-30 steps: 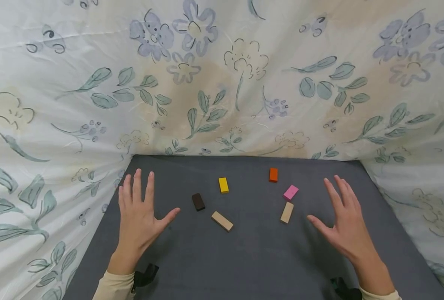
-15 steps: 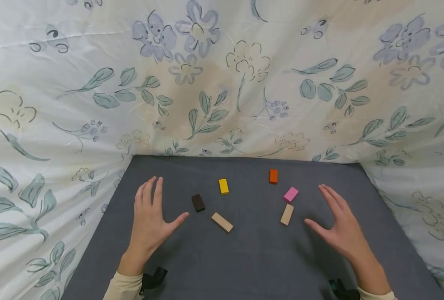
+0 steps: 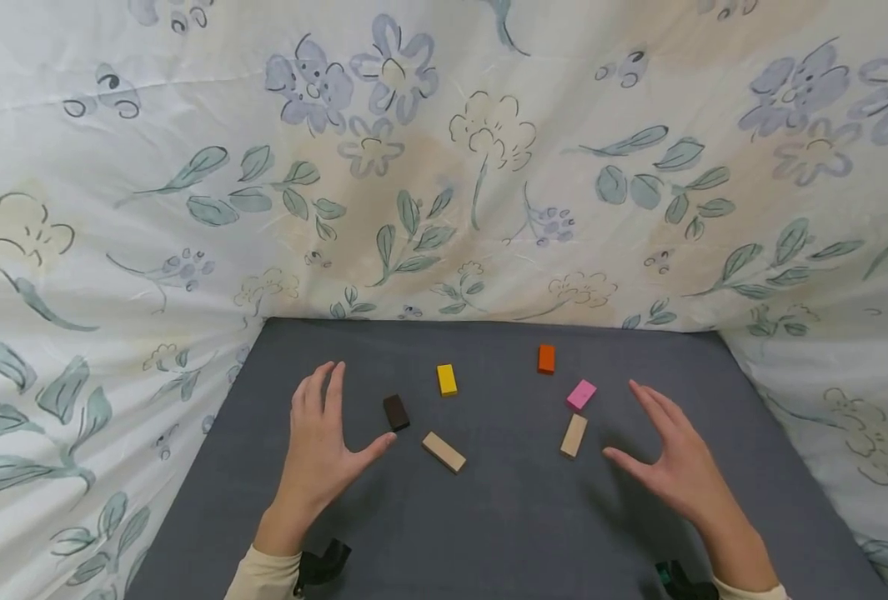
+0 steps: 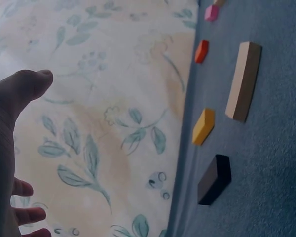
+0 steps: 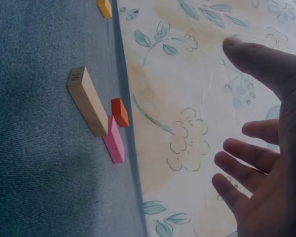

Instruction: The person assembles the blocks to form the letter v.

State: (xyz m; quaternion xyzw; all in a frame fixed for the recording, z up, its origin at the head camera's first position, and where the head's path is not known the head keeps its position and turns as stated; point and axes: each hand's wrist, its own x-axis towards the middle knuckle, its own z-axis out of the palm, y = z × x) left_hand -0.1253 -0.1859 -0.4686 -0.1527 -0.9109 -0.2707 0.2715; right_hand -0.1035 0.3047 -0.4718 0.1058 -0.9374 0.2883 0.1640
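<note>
Your left hand [image 3: 322, 454] and right hand [image 3: 681, 468] are raised above the grey surface [image 3: 504, 533], fingers extended, thumbs spread inward, each grasp empty. Nearest your left hand lies the dark block [image 3: 396, 412]; in the head view your thumb tip lines up with its near end, while the left wrist view shows the two apart. Right of it, a long wooden block [image 3: 444, 452] lies at a slant. Nearest your right thumb lies a second wooden block [image 3: 574, 436], printed on one end, with a pink block [image 3: 581, 395] just beyond. Farther back lie a yellow block [image 3: 447, 380] and an orange block [image 3: 546, 359]. Floral fabric [image 3: 413, 208] hangs behind.
</note>
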